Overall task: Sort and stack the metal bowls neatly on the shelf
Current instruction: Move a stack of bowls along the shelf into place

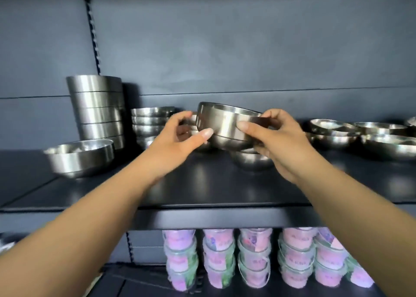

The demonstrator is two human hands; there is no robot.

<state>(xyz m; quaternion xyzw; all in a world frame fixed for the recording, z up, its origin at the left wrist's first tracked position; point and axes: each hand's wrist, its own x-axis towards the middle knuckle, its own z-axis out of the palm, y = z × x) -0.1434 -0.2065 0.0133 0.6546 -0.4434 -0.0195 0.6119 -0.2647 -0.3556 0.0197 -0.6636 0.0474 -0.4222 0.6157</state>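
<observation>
Two hands met at frame centre on one metal bowl [227,125], held tilted above the dark shelf [202,184]. Left hand [177,136]: thumb on the bowl's near wall, fingers curled behind its left rim. Right hand [281,139]: thumb pressed to the wall, fingers closed around the right side. Just below sat a smaller bowl [249,159]. Tall stack [96,107] stood at left, single bowl [81,157] before it, short stack [148,123] beside. Shallow bowls [360,134] clustered at right. Pink wrapped tubs [258,258] filled the lower centre.
</observation>
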